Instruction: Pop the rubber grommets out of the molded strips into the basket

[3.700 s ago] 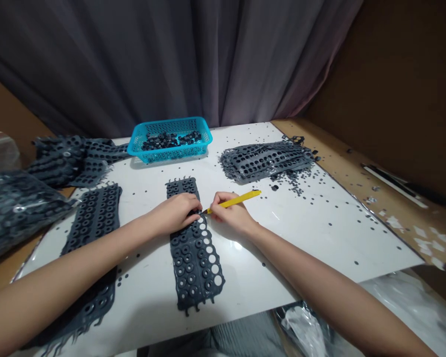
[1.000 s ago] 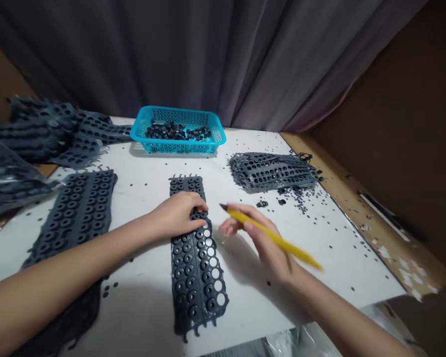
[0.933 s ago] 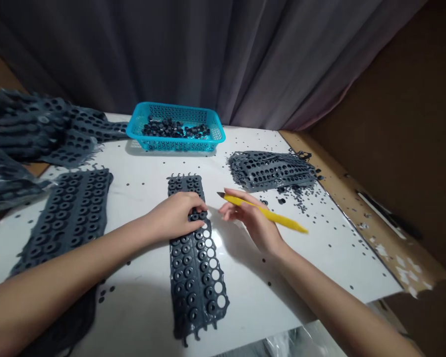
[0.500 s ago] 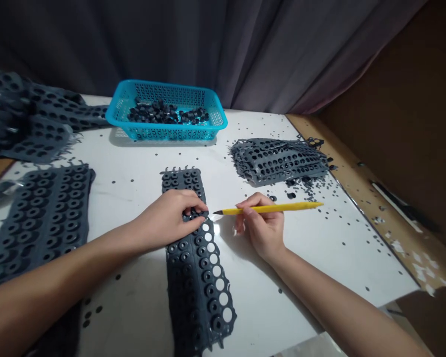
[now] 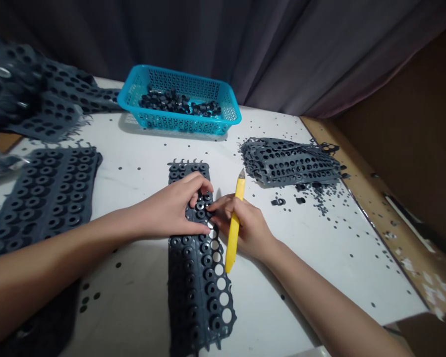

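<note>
A dark grey moulded rubber sheet (image 5: 198,277) lies lengthwise before me, with rows of raised ring-shaped parts and a line of open holes down its right edge. My left hand (image 5: 178,206) rests across its upper half, index finger curled and thumb pressed on the sheet, holding it down. In my right hand (image 5: 247,225) is a yellow pen-shaped tool (image 5: 235,225), its pointed grey tip facing away from me. The right thumb and index finger reach the sheet's right edge, at a ring part (image 5: 209,206) between my hands. Whether they pinch that part is hard to tell.
A blue plastic basket (image 5: 182,126) with small black parts stands at the back. Another ringed sheet (image 5: 55,188) lies left, below a heap of perforated sheets (image 5: 59,119). Stacked perforated strips (image 5: 290,161) and small black discs are at right. A grey curtain (image 5: 208,34) hangs behind.
My right hand has moved left to the sheet's edge, and the yellow tool has swung from level to nearly upright. My left finger and thumb have spread apart. The view has shifted slightly.
</note>
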